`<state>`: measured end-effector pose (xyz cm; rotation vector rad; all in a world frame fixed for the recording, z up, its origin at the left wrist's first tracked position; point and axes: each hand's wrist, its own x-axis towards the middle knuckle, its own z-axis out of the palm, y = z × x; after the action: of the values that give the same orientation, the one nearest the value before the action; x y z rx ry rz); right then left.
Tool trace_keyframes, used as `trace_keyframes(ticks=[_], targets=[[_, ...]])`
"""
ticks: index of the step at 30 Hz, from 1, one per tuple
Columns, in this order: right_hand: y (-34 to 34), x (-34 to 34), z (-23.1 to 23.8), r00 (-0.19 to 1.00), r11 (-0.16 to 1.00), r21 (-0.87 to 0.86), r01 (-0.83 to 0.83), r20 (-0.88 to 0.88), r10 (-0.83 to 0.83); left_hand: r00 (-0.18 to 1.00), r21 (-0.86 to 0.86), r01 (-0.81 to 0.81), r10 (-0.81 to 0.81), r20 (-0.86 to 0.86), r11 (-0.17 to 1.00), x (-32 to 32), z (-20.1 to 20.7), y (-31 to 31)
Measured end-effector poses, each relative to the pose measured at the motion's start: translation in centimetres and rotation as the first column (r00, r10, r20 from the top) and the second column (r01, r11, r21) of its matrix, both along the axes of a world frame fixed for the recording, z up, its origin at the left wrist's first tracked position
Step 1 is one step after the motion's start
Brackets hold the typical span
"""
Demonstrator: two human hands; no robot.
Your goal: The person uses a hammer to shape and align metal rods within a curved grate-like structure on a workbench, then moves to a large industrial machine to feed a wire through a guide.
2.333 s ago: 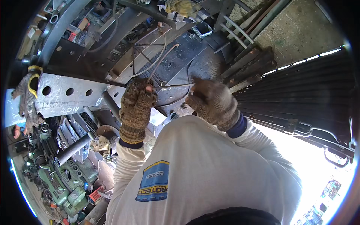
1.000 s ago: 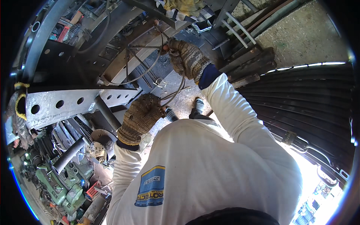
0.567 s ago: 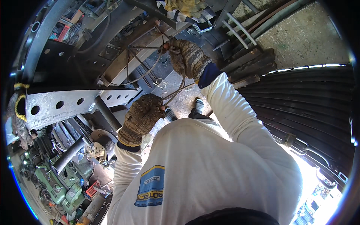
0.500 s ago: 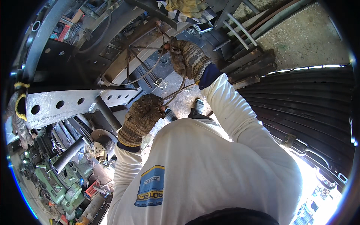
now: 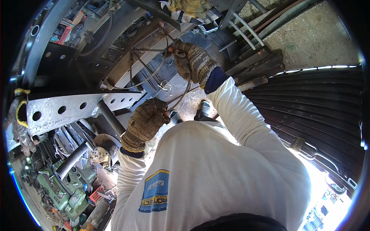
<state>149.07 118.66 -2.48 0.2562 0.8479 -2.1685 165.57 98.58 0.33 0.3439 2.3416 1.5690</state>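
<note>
Both of my hands wear worn, brown-and-grey striped knit work gloves. My right hand [image 5: 192, 57], further from me, is closed around a thin, brownish cable [image 5: 187, 91]. One stretch of the cable hangs from under that hand and bends down to my left hand [image 5: 145, 122], whose fingers are closed on it. Another thin curved line runs from near my right hand down to the end of a rusty steel beam [image 5: 133, 63]. A bare fingertip shows through each glove. A steel frame of thin bars [image 5: 145, 65] stands just left of my right hand.
A long grey steel plate with round holes [image 5: 73, 106] lies at left, with a pipe [image 5: 111, 117] beside it. Green machinery [image 5: 58, 188] stands at lower left. A ribbed dark shutter [image 5: 316, 104] is at right. Steel bars [image 5: 246, 34] and cloths [image 5: 192, 9] lie at the far side.
The cable between my hands has shifted slightly, its strands near my left hand spreading a little apart. My left hand has moved very slightly; my right hand stays almost still.
</note>
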Motion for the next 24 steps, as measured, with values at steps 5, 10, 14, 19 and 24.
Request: trace_keyframes(ticks=[5, 10, 14, 19, 24], targets=[[-0.2, 0.1, -0.2, 0.999, 0.998, 0.042, 0.039, 0.002, -0.04, 0.996, -0.02, -0.059, 0.06, 0.064, 0.998, 0.4, -0.7, -0.2], [-0.3, 0.1, 0.2, 1.0, 0.999, 0.034, 0.024, 0.004, -0.024, 0.997, -0.044, -0.056, 0.058, 0.048, 0.997, 0.5, -0.5, 0.0], [0.2, -0.1, -0.2, 1.0, 1.0, 0.007, 0.008, -0.025, -0.008, 0.997, -0.084, 0.002, -0.008, -0.077, 0.996, 0.1, 0.1, 0.1], [-2.2, -0.3, -3.7, 0.968, 0.932, -0.274, 0.239, 0.139, -0.208, 0.972, 0.136, -0.161, 0.133, 0.193, 0.977, 0.2, 0.5, -0.2], [-2.1, 0.5, -0.8, 0.995, 0.965, -0.261, 0.031, 0.096, -0.006, 0.942, 0.265, -0.252, 0.173, 0.287, 0.931, 0.5, -0.2, -1.0]])
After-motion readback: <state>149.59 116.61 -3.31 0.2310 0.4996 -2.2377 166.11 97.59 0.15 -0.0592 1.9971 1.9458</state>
